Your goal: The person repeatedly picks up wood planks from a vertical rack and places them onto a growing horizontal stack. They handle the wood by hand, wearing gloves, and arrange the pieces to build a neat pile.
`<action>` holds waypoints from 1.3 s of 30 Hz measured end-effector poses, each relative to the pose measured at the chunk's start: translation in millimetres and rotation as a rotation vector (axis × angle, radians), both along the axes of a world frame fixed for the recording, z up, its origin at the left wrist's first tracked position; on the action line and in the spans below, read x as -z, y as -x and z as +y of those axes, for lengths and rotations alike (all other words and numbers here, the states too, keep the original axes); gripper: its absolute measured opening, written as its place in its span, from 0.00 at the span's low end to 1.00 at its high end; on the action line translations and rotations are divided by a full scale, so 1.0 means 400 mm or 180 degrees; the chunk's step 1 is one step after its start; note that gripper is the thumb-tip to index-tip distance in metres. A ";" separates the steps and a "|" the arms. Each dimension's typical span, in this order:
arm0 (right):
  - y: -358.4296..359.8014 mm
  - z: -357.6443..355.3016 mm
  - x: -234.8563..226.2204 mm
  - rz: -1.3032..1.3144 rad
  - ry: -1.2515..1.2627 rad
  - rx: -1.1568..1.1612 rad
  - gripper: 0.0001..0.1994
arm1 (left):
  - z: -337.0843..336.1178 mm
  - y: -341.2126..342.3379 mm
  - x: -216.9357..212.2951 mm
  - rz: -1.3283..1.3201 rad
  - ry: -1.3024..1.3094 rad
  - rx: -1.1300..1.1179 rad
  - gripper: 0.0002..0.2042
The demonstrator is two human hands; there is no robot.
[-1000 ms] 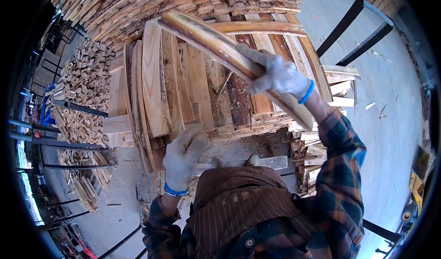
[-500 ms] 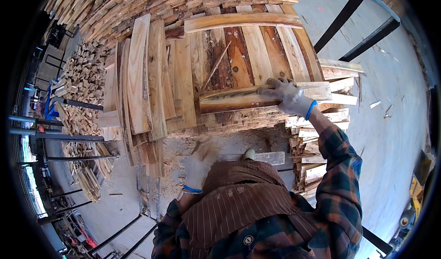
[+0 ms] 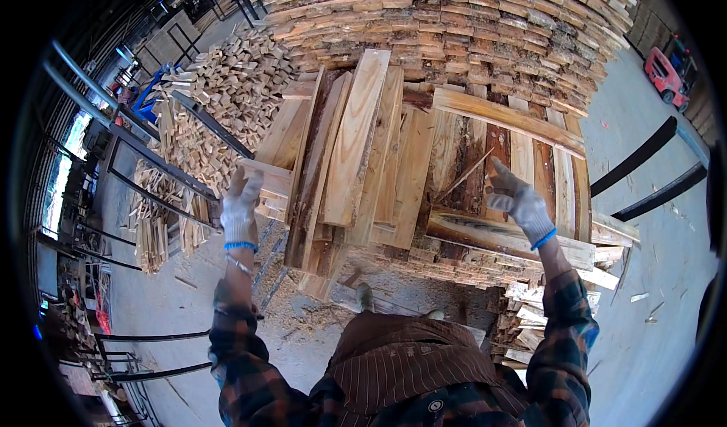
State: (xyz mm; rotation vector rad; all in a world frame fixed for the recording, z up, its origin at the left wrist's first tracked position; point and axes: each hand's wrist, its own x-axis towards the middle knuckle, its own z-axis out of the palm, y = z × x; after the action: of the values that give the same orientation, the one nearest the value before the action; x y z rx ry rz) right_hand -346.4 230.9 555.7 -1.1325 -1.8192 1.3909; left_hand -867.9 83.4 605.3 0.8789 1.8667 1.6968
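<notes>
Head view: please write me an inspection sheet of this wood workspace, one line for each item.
Surface: stack of rough planks in front of the person; sawdust and chips on the concrete floor below.
Job's things: horizontal plank on the stack's near right edge, under the right hand.
Clutter: heap of short wood offcuts to the left; splintered pieces by the stack's right corner.
Grips: left hand, gloved, touches the stack's left plank ends; right hand, gloved, fingers spread above the plank, not closed on it.
Cables: nothing seen.
Surroundings: tall wall of stacked boards behind; dark metal racks left; two black bars on the floor right; red vehicle far right.
</notes>
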 end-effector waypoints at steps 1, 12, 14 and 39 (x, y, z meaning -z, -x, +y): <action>0.097 0.017 -0.033 0.0443 0.0554 0.0186 0.49 | 0.069 0.019 0.012 0.0024 0.0548 0.0215 0.44; 0.655 0.137 0.076 -0.0243 0.0411 0.1101 0.50 | 0.483 0.119 0.274 0.0912 0.1808 0.0977 0.55; 0.672 0.125 0.019 0.0487 0.0501 0.1021 0.50 | 0.517 0.112 0.281 -0.0477 0.1518 0.1286 0.49; 0.807 0.090 0.115 0.0984 0.0386 0.1910 0.47 | 0.528 0.113 0.179 -0.1321 0.1334 0.2116 0.43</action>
State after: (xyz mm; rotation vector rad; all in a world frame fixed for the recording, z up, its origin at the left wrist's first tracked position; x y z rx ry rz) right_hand -669.3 266.8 509.7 -1.2998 -1.0680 1.2328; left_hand -913.2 294.5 533.5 0.7760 1.3599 0.9450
